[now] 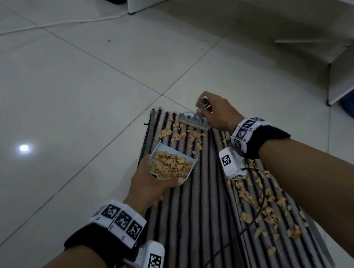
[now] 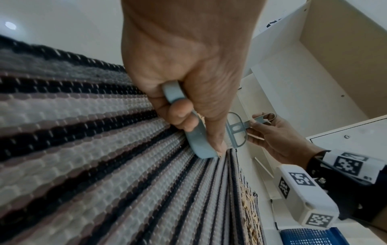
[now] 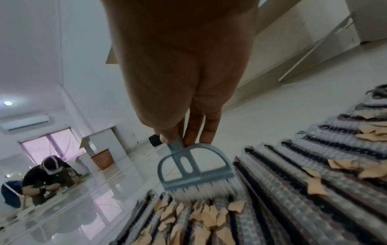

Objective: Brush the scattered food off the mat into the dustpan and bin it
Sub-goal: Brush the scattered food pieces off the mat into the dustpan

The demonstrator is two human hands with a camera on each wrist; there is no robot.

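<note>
A striped grey and black mat (image 1: 198,214) lies on the tiled floor. Tan food flakes (image 1: 182,133) are scattered at its far end and more flakes (image 1: 264,207) lie along its right side. My left hand (image 1: 152,186) grips the handle of a light blue dustpan (image 1: 169,163) heaped with flakes, held on the mat's left part; its underside (image 2: 196,140) shows in the left wrist view. My right hand (image 1: 216,113) grips the handle of a small grey-blue brush (image 1: 194,121), bristles (image 3: 201,190) on the mat's far edge just behind the flakes (image 3: 209,217).
A blue basket (image 1: 353,108) sits at the right under a white cabinet (image 1: 345,71). A white cable (image 1: 53,24) runs across the floor at the back. In the right wrist view a person (image 3: 46,177) crouches far off and an orange basket (image 3: 102,160) stands by the wall.
</note>
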